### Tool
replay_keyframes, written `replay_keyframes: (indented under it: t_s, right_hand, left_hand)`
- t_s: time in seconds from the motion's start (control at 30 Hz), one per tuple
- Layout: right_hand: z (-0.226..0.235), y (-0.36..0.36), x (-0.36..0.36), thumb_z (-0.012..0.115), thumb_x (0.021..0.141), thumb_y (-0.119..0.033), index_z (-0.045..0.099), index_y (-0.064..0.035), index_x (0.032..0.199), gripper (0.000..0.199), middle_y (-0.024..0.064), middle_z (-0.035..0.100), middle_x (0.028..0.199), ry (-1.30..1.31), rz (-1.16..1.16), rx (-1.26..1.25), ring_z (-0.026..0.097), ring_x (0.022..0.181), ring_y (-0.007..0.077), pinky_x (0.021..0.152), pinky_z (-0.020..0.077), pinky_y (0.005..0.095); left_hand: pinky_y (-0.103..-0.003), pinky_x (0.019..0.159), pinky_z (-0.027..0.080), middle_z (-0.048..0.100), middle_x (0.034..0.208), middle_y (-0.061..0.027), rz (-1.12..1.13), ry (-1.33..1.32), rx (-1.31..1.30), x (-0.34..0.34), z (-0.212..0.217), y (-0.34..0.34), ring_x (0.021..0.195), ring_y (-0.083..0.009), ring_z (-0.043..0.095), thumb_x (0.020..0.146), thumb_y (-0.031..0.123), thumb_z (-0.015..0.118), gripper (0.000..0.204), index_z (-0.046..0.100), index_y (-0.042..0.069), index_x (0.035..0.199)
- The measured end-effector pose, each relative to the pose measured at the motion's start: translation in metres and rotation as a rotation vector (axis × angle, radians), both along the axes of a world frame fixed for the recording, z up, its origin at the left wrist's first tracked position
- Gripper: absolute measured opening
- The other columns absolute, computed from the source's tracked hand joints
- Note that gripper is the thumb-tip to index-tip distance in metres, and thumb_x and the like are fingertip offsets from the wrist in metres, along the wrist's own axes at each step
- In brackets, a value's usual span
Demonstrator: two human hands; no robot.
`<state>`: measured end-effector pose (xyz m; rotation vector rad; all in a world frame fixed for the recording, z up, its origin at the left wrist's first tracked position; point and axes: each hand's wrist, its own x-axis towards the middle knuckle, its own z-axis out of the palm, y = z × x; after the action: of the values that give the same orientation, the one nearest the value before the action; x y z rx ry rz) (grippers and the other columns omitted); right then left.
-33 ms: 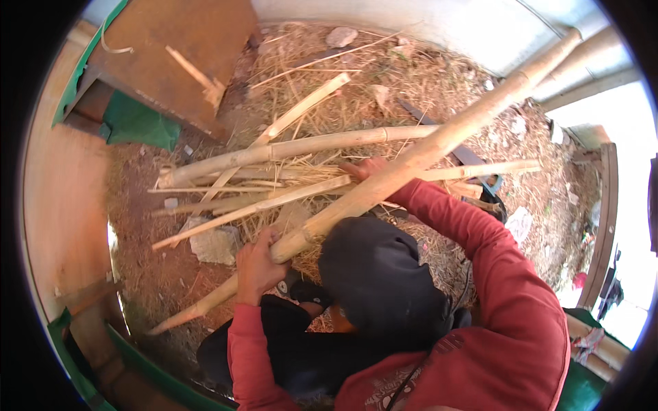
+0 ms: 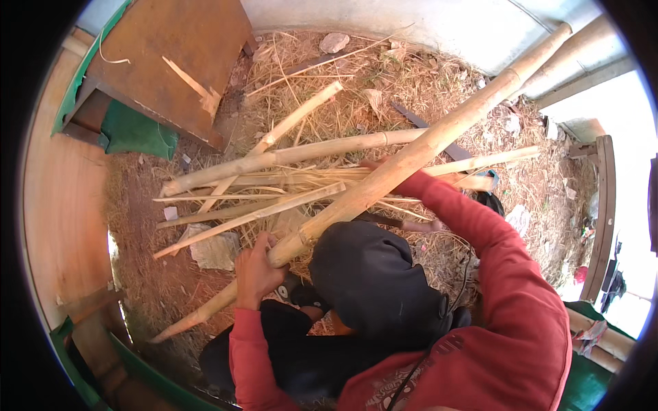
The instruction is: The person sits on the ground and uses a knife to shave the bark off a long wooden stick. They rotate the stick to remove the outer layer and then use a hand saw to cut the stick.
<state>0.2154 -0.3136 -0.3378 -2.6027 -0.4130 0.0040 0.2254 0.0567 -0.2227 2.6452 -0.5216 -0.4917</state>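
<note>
A long, pale bamboo pole (image 2: 425,147) slants from the lower left, across in front of my knee, up to the far right wall. My left hand (image 2: 255,274) is closed round its lower part. My right hand (image 2: 372,164) reaches under the pole among the split bamboo strips (image 2: 295,179); the pole hides most of it, so its grip does not show. Beside the right forearm lies a tool with a wooden handle (image 2: 421,225) and a dark blade, partly behind the pole. Another bamboo pole (image 2: 301,153) lies crosswise beyond the strips.
A brown wooden cabinet (image 2: 164,61) stands at the far left. Past the pole lies a long dark metal blade (image 2: 449,145) with a blue end. A stone block (image 2: 214,250) sits near my left hand. Straw and shavings cover the ground by the pale wall (image 2: 411,27).
My right hand has shifted slightly right and further behind the pole. The wooden-handled tool now shows beside the forearm. My left hand keeps its hold on the pole.
</note>
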Motion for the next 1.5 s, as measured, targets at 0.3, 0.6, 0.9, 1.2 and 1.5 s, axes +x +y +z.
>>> replay_keyframes:
  t_s: [0.3,0.6,0.9,1.2,1.5]
  right_hand:
    - [0.049,-0.256,-0.193,0.076,0.072,-0.021,0.065,-0.0119,0.115,0.045,0.0099,0.069,0.104,0.460,-0.353,-0.360,0.059,0.099,0.0289,0.099,0.0395,0.0396]
    - [0.088,-0.346,-0.291,0.070,0.080,-0.017,0.056,-0.0127,0.128,0.050,0.0101,0.067,0.108,0.720,-0.872,-0.874,0.064,0.102,0.0243,0.091,0.0498,0.0376]
    - [-0.117,-0.013,-0.088,0.078,0.069,-0.044,0.027,-0.0072,0.146,0.099,0.0189,0.040,0.140,0.448,-0.222,-0.485,0.039,0.131,0.0320,0.108,0.0304,0.0476]
    - [-0.101,-0.056,-0.099,0.065,0.083,-0.037,0.057,-0.0094,0.113,0.042,0.0151,0.064,0.103,0.616,-0.131,-0.367,0.064,0.093,0.0302,0.082,0.0513,0.0408]
    - [0.119,-0.308,-0.256,0.071,0.078,-0.023,0.063,-0.0044,0.100,0.030,0.0173,0.061,0.107,0.526,-0.453,-0.588,0.057,0.103,0.0334,0.090,0.0487,0.0410]
  left_hand:
    - [-0.048,0.063,0.047,0.066,0.073,-0.0144,-0.034,-0.069,-0.021,-0.002,-0.003,-0.004,0.072,-0.0409,0.063,0.065,0.020,0.077,0.038,0.053,0.015,0.094]
    - [-0.049,0.064,0.046,0.065,0.075,-0.0148,-0.024,0.013,0.015,-0.002,-0.005,-0.006,0.073,-0.0410,0.062,0.064,0.016,0.077,0.040,0.052,0.012,0.096]
    - [-0.049,0.063,0.046,0.066,0.072,-0.0119,-0.021,-0.015,-0.030,-0.002,-0.001,-0.007,0.073,-0.0394,0.063,0.064,0.014,0.075,0.040,0.051,0.013,0.096]
    - [-0.046,0.061,0.045,0.063,0.071,-0.0109,-0.018,-0.032,0.008,-0.005,0.005,-0.016,0.072,-0.0385,0.062,0.064,0.036,0.083,0.049,0.048,0.012,0.090]
    - [-0.047,0.061,0.044,0.064,0.073,-0.0117,-0.064,-0.076,0.045,-0.004,0.002,-0.012,0.072,-0.0400,0.062,0.064,0.035,0.082,0.048,0.049,0.012,0.091]
